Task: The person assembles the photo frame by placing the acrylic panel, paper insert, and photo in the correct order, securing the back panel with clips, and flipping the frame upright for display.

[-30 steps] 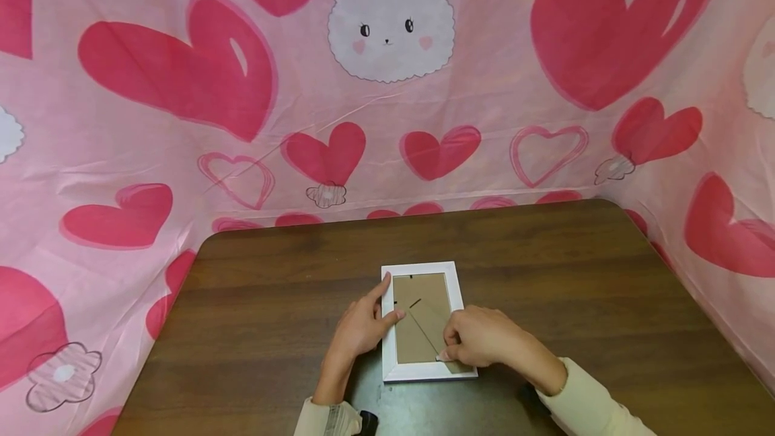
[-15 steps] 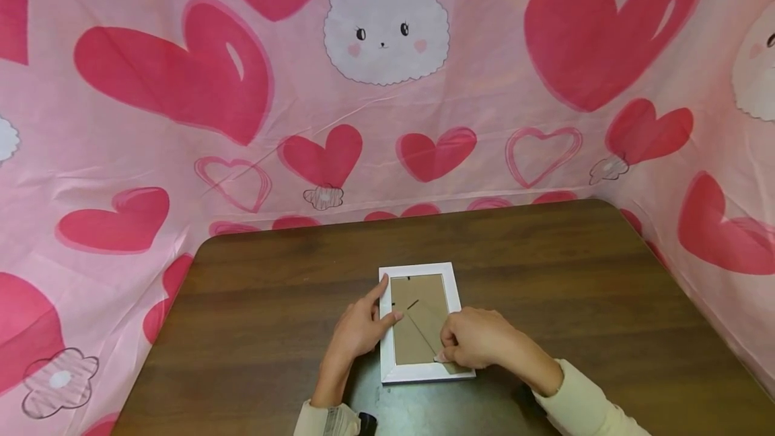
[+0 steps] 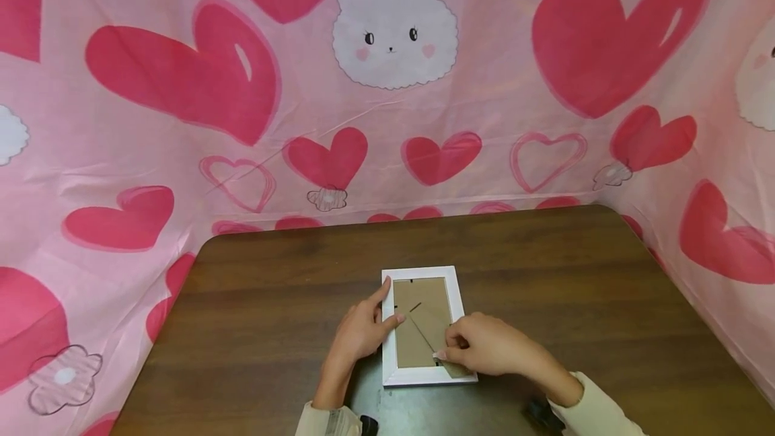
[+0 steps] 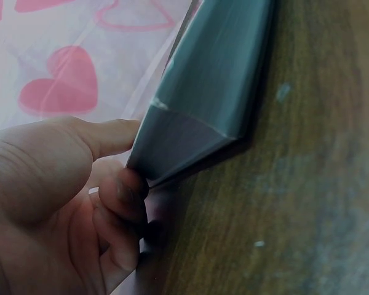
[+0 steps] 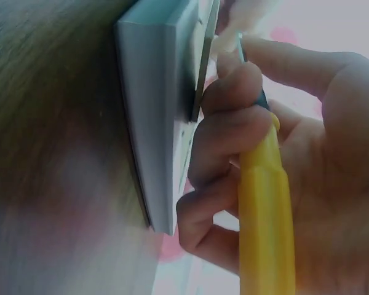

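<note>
A white picture frame [image 3: 392, 375] lies face down on the brown table, its tan backing board [image 3: 418, 342] and small dark tabs showing. A tan stand flap [image 3: 458, 370] crosses the board, its lower end slightly raised. My left hand [image 3: 358, 330] holds the frame's left side, thumb over the board and index finger along the rim. At the lower right, my right hand [image 3: 487, 345] has its fingers curled round a yellow-handled tool [image 5: 265, 209] with a dark neck and thin metal tip. Its thumb and fingertips are at the flap. In the head view the hand hides the handle.
The brown wooden table [image 3: 272, 288] extends around the frame on all sides. A pink cloth [image 3: 242, 106] with hearts and rabbits hangs behind and beside it. A dark wrist device [image 3: 541, 414] sits by the right sleeve.
My right hand has shifted slightly, and more of the flap's lower end shows beneath its thumb. The left hand keeps its place on the frame. The head view has moved a little.
</note>
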The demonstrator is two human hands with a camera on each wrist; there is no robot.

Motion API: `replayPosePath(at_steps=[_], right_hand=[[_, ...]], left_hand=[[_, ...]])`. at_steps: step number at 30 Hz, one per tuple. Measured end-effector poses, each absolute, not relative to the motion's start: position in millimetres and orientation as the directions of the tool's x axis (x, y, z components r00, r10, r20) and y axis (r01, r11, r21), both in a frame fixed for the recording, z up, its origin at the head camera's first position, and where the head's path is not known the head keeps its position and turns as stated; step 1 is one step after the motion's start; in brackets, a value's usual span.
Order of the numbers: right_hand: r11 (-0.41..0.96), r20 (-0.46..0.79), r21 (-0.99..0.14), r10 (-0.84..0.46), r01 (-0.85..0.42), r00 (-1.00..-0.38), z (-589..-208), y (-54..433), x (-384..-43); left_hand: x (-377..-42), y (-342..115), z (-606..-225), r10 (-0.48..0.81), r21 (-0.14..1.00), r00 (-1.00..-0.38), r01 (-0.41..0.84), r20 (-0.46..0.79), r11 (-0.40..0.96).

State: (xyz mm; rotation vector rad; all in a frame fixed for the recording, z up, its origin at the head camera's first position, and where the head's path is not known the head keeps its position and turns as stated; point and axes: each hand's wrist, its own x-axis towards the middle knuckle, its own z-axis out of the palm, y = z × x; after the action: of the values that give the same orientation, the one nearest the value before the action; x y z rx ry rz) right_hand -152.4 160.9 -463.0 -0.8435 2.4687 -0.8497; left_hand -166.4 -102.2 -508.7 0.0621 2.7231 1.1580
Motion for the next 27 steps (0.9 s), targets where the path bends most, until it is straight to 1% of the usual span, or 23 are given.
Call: replayPosePath(at_steps=[3, 7, 9, 13, 16, 18, 27], right_hand=[[0.606, -0.134, -0.687, -0.648, -0.401, -0.750, -460.3, 167.7, -155.3], [0.622, -0.074, -0.654, -0.619, -0.431, -0.782, -452.1, 177.7, -161.5], [0.636, -0.062, -0.644, -0.598, -0.426, -0.799, -447.9, 184.3, -166.2], [0.663, -0.087, -0.659, -0.534, -0.354, -0.841, -444.8, 199.4, -176.4], [0.703, -0.114, -0.654, -0.458, -0.281, -0.882, -446.0, 211.1, -183.1], [0.729, -0.116, -0.635, -0.417, -0.256, -0.901, -447.1, 219.0, -186.6], [0.802, -0.151, -0.578, -0.288, -0.151, -0.946, -453.9, 243.2, -202.6]], left_hand=[[-165.5, -101.1, -508.4, 0.111, 0.721, -0.980, -0.041, -0.162, 0.692], [-165.0, -100.7, -508.0, 0.113, 0.729, -0.979, -0.047, -0.169, 0.683], [-165.2, -100.6, -507.6, 0.117, 0.731, -0.980, -0.040, -0.163, 0.681], [-165.2, -101.0, -508.3, 0.118, 0.731, -0.980, -0.037, -0.160, 0.681], [-164.1, -101.6, -509.4, 0.117, 0.728, -0.979, -0.041, -0.166, 0.685], [-163.5, -101.8, -510.1, 0.119, 0.726, -0.979, -0.041, -0.167, 0.687], [-166.4, -102.4, -508.6, 0.125, 0.725, -0.980, -0.024, -0.152, 0.688]])
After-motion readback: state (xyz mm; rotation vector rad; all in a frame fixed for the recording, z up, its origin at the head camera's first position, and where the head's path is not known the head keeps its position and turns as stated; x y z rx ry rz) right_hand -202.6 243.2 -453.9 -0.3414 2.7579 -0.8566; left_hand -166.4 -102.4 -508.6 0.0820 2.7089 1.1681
